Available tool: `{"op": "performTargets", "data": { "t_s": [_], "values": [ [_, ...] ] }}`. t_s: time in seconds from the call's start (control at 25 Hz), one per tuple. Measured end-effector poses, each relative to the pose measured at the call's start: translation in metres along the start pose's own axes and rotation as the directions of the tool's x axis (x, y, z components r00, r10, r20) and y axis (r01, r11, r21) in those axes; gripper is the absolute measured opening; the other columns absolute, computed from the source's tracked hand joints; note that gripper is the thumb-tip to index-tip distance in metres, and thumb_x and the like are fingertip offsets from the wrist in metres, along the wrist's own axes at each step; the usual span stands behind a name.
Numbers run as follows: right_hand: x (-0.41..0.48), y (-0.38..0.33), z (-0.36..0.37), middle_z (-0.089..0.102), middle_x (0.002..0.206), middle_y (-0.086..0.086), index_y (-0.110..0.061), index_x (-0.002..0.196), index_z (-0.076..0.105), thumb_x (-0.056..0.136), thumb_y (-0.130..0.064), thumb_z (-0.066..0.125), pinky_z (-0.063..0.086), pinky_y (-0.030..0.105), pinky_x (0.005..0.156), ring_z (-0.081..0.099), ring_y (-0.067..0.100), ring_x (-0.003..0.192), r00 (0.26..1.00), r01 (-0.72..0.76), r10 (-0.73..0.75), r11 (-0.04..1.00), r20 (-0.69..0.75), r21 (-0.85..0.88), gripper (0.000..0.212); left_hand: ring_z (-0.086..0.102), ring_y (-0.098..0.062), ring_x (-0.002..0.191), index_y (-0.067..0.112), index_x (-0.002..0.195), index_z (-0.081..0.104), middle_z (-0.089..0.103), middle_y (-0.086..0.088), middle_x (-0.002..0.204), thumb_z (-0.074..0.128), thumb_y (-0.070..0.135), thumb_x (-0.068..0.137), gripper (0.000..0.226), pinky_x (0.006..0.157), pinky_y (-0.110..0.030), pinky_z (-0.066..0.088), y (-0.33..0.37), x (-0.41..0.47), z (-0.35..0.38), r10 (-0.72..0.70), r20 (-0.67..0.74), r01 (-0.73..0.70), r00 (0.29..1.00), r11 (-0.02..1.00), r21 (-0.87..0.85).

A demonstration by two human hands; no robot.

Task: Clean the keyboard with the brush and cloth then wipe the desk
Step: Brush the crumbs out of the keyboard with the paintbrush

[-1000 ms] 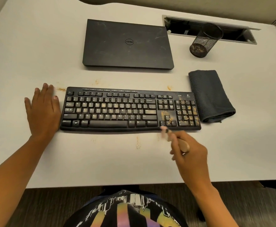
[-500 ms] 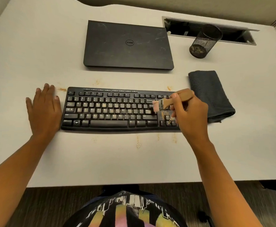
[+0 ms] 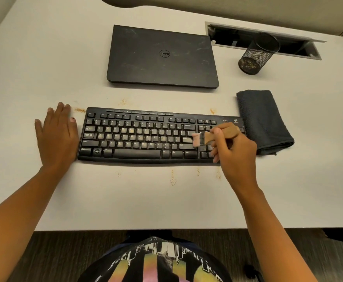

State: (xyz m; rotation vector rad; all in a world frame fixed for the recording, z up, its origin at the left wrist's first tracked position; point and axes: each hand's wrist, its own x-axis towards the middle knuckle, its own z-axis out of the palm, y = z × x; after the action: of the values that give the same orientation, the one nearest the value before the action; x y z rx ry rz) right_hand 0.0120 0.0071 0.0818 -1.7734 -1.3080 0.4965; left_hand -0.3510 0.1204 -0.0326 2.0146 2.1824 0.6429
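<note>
I read a round Dell badge on the laptop [image 3: 162, 66] lid, upside down from my cam. On the keyboard [image 3: 137, 153] the model tag top right looks like K260, digits soft. Logo + brand txt next to it too tiny to read. Key legends legible: Esc, Tab, Caps Lock, Shift, Ctrl, Alt, Backspace, Enter, plus QWERTY letters. F-row nums mostly blurred.
</note>
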Motion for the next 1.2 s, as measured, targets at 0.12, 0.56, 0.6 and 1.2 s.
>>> {"op": "performTargets", "data": {
  "t_s": [0.12,0.56,0.6,1.2],
  "values": [
    [0.007,0.012,-0.013,0.062,0.063,-0.006,-0.007,0.088,0.066,0.100,-0.020,0.050,0.049,0.019,0.047,0.060,0.006,0.052,0.994,-0.082,0.080,0.996,-0.070,-0.035,0.023,0.023,-0.028,0.147,0.012,0.148,0.037,0.033,-0.008,0.157,0.028,0.023,0.105,0.044,0.118,-0.050,0.007,0.001,0.000,-0.001,-0.001,-0.002,0.001,1.000,1.000,-0.002],
    [0.044,0.023,-0.027,0.064,0.083,-0.002,-0.023,0.101,0.065,0.101,-0.029,0.046,0.055,0.035,0.070,0.061,0.015,0.073,0.999,-0.037,0.037,0.994,-0.001,-0.099,0.019,0.023,-0.029,0.146,0.011,0.148,0.037,0.034,-0.009,0.156,0.027,0.024,0.105,0.045,0.118,-0.050,0.007,0.001,0.000,-0.001,0.004,-0.007,-0.004,1.000,1.000,-0.005],
    [0.042,0.023,-0.028,0.064,0.085,-0.004,-0.021,0.101,0.066,0.100,-0.027,0.048,0.054,0.033,0.070,0.060,0.012,0.073,0.999,-0.004,0.009,0.994,0.048,-0.106,0.019,0.023,-0.029,0.147,0.011,0.148,0.037,0.033,-0.008,0.157,0.027,0.024,0.105,0.045,0.118,-0.050,0.007,0.001,0.000,-0.001,0.003,-0.007,-0.003,1.000,1.000,-0.006],
    [0.004,0.010,-0.036,0.058,0.059,0.006,-0.001,0.071,0.059,0.100,-0.020,0.048,0.047,0.028,0.048,0.059,0.020,0.059,0.997,-0.017,0.030,0.983,0.068,-0.185,0.037,0.024,-0.029,0.146,0.011,0.147,0.037,0.034,-0.009,0.156,0.027,0.023,0.105,0.045,0.118,-0.051,0.008,0.002,0.000,-0.002,-0.002,-0.003,0.002,1.000,1.000,0.005]
  ]
}}
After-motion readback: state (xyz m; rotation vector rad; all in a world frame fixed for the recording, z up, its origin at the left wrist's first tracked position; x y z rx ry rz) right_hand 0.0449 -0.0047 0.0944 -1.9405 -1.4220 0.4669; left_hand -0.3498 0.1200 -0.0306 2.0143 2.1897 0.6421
